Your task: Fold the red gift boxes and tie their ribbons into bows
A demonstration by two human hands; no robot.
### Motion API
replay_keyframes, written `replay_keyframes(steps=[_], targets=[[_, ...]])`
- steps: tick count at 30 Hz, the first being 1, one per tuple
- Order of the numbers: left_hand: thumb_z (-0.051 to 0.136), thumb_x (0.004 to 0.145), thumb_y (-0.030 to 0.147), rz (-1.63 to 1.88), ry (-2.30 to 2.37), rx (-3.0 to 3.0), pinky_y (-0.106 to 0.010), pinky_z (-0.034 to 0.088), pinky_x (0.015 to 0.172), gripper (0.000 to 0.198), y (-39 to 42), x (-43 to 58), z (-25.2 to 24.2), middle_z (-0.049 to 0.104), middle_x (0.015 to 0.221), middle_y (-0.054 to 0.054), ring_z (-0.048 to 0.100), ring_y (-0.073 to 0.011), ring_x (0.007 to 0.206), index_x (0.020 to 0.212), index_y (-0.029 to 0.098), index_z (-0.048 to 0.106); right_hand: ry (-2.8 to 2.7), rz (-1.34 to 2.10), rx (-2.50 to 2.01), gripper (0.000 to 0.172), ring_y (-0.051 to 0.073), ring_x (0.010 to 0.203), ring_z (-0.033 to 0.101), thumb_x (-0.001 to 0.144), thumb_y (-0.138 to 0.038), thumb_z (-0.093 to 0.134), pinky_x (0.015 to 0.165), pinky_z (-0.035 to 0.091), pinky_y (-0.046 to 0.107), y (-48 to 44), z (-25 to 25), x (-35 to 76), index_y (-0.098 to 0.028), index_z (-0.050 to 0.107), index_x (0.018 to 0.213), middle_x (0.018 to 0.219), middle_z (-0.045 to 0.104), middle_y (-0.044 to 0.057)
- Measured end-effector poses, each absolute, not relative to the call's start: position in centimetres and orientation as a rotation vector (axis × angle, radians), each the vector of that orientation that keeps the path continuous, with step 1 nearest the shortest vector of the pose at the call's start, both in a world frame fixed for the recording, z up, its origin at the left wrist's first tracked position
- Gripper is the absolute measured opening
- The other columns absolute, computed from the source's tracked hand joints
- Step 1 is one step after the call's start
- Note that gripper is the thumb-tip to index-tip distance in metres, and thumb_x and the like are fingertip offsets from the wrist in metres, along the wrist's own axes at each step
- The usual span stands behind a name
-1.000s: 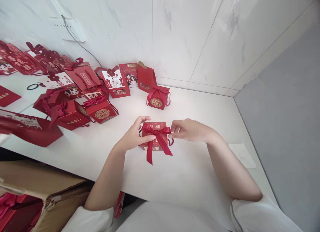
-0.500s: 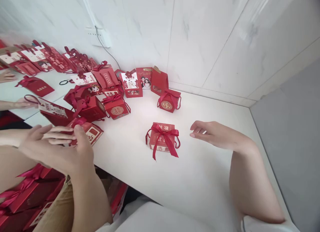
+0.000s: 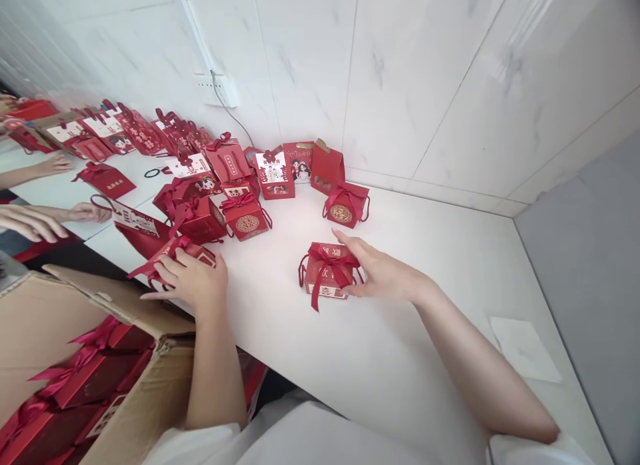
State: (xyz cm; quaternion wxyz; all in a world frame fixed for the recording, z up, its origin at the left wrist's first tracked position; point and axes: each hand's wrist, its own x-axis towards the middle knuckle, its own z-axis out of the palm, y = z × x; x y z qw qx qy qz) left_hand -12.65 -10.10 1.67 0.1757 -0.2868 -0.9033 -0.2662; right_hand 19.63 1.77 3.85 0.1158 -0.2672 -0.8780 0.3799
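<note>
My right hand (image 3: 370,268) is at the right side of a red ribboned gift box (image 3: 327,271) on the white table, thumb and fingers apart around its edge. My left hand (image 3: 193,278) lies over another red ribboned box (image 3: 207,257) at the table's left front edge, its fingers spread across the top. Behind the first box stands a small red box with a gold round emblem (image 3: 345,205). A similar emblem box (image 3: 247,218) sits further left, beside a darker red box (image 3: 200,219).
An open cardboard carton (image 3: 125,305) at the lower left holds several red ribboned boxes. More red gift bags (image 3: 143,131) line the wall. Another person's hands (image 3: 33,221) reach in from the left. A white paper (image 3: 525,348) lies at the right.
My right hand has moved left to the ribboned box. My left hand has come down onto the box at the left. The view has shifted, and another person's hand has withdrawn leftward.
</note>
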Motion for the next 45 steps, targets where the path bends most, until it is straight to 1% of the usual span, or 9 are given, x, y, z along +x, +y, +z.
replay_keyframes(steps=[3, 9, 14, 20, 27, 32, 37, 40, 45], targets=[[0.055, 0.086, 0.044, -0.636, -2.589, -0.847, -0.077, 0.008, 0.105, 0.076, -10.4, -11.4, 2.0, 0.022, 0.153, -0.037, 0.019, -0.0477, 0.145, 0.146, 0.007, 0.029, -2.515, 1.077, -0.77, 0.103, 0.031, 0.132, 0.048, 0.079, -0.036, 0.071, 0.1, 0.049, 0.048, 3.4, 3.1, 18.7, -0.037, 0.002, 0.156, 0.154, 0.033, 0.01], [0.047, 0.086, 0.062, -0.668, -2.65, -0.935, -0.074, 0.025, 0.101, 0.071, -11.7, -8.8, 6.0, 0.044, 0.146, -0.026, 0.04, -0.05, 0.133, 0.142, 0.018, 0.044, -2.3, 0.616, -0.77, 0.086, 0.031, 0.149, 0.02, 0.088, -0.047, 0.062, 0.119, 0.024, 0.052, 5.2, 2.6, 16.6, -0.025, 0.015, 0.156, 0.159, 0.023, 0.014], [0.03, 0.093, 0.064, -0.731, -2.829, -0.75, -0.072, 0.027, 0.103, 0.072, -11.9, -9.8, 7.0, 0.046, 0.142, -0.029, 0.043, -0.0474, 0.133, 0.141, 0.012, 0.041, -2.29, 0.607, -0.656, 0.067, 0.027, 0.147, 0.027, 0.095, -0.043, 0.05, 0.119, 0.028, 0.049, 4.0, 2.5, 16.6, -0.026, 0.022, 0.153, 0.156, 0.031, 0.012], [0.036, 0.088, 0.072, -0.83, -3.025, -0.991, -0.064, 0.043, 0.09, 0.059, -12.0, -11.0, 6.4, 0.073, 0.088, -0.012, 0.062, -0.0422, 0.105, 0.113, 0.024, 0.06, -2.249, 0.761, -0.671, 0.054, 0.025, 0.139, 0.04, 0.095, -0.043, 0.052, 0.115, 0.035, 0.046, 3.7, 1.6, 17.2, -0.026, 0.039, 0.144, 0.146, 0.044, 0.012], [0.06, 0.083, 0.058, -1.436, -2.884, -1.8, -0.048, 0.04, 0.109, 0.068, -8.2, -9.2, 2.1, 0.042, 0.151, -0.014, 0.045, -0.0314, 0.136, 0.139, 0.024, 0.042, -2.087, 1.3, -0.668, 0.064, 0.024, 0.133, 0.048, 0.087, -0.053, 0.063, 0.111, 0.041, 0.045, 3.6, 0.1, 15.4, -0.027, 0.041, 0.141, 0.147, 0.047, 0.01], [0.074, 0.077, 0.043, -1.635, -2.661, -2.533, -0.048, 0.04, 0.111, 0.083, -7.4, -6.5, 1.1, 0.042, 0.151, -0.013, 0.044, -0.0292, 0.137, 0.146, 0.026, 0.031, -1.909, 1.559, -0.657, 0.06, 0.022, 0.137, 0.045, 0.09, -0.053, 0.058, 0.108, 0.044, 0.041, 2.9, -0.2, 15.2, -0.027, 0.039, 0.141, 0.148, 0.048, 0.01], [0.073, 0.075, 0.029, -1.628, -2.445, -2.961, -0.049, 0.041, 0.111, 0.088, -7.8, -6.3, 0.9, 0.041, 0.153, -0.011, 0.046, -0.0293, 0.136, 0.15, 0.031, 0.028, -1.943, 1.616, -0.899, 0.053, 0.021, 0.114, 0.064, 0.093, -0.058, 0.049, 0.099, 0.049, 0.041, 1.0, 1.5, 18.7, -0.028, 0.043, 0.136, 0.129, 0.064, 0.008], [0.063, 0.079, 0.023, -1.677, -2.479, -2.831, -0.049, 0.038, 0.113, 0.073, -7.8, -6.8, 1.0, 0.045, 0.15, -0.007, 0.044, -0.0276, 0.139, 0.145, 0.034, 0.037, -1.964, 1.577, -1.056, 0.044, 0.02, 0.099, 0.069, 0.095, -0.06, 0.044, 0.093, 0.05, 0.04, 0.2, 2.2, 20.9, -0.025, 0.054, 0.12, 0.11, 0.071, 0.006], [0.055, 0.087, 0.036, -1.721, -2.513, -2.408, -0.046, 0.041, 0.108, 0.024, -7.4, -5.7, 2.4, 0.062, 0.126, -0.007, 0.056, -0.0257, 0.122, 0.107, 0.024, 0.062, -1.932, 1.461, -1.07, 0.039, 0.019, 0.092, 0.067, 0.091, -0.058, 0.052, 0.087, 0.05, 0.035, -0.1, 2.4, 22.0, -0.022, 0.06, 0.102, 0.103, 0.069, 0.004]])
